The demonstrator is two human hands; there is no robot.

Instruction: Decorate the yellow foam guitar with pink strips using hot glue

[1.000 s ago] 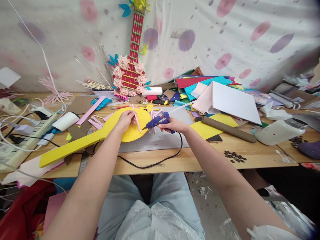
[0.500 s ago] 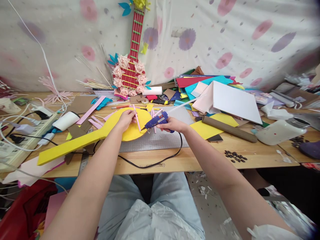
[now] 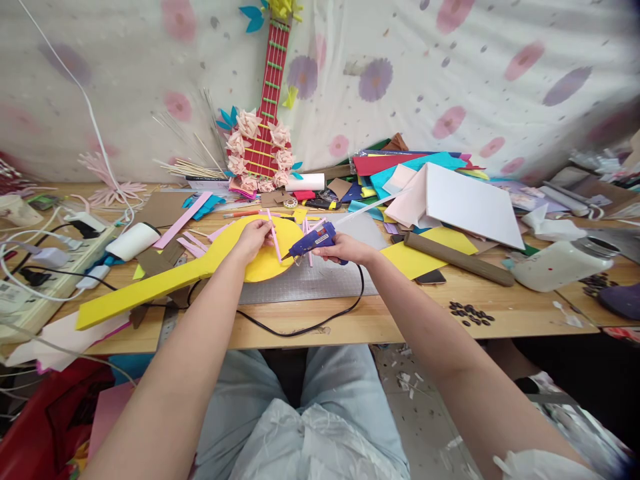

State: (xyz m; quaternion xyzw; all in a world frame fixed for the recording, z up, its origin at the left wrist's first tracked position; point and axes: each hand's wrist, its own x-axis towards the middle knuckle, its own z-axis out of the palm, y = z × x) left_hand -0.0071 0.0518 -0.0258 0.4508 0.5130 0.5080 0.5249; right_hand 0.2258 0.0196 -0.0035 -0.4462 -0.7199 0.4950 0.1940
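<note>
And there's the white jar point(image 3: 563, 265) on your right, tipped over with its wide mouth open; you can't tell from here what's inside. Over at the far left sits a small pale cup point(image 3: 19, 211), contents unclear too. Down by your left arm, a glossy red bag point(image 3: 55, 410) sags in creases.

Now to the middle: your left hand point(image 3: 254, 241) pinches a slim, straight pink strip point(image 3: 275, 240) between thumb and fingers, holding it slanted over the rounded end of the flat yellow guitar shape point(image 3: 220, 252). That smooth piece lies partly on the grey gridded cutting mat point(image 3: 320, 288), its long neck running out to your left. Your right hand point(image 3: 345, 249) is wrapped around the blue plastic glue gun point(image 3: 316, 240), nozzle at the strip's lower end; whether the two touch, you can't tell. A translucent glue stick point(image 3: 373, 205) juts from the back, and a black cord point(image 3: 300, 333) loops over the grained wooden table point(image 3: 400, 323).

Behind it all stands a red guitar point(image 3: 267, 143), ringed with crumpled, petalled peach flowers point(image 3: 248, 123). Right of your arm, small round black discs point(image 3: 471, 313) lie scattered in a cluster.
</note>
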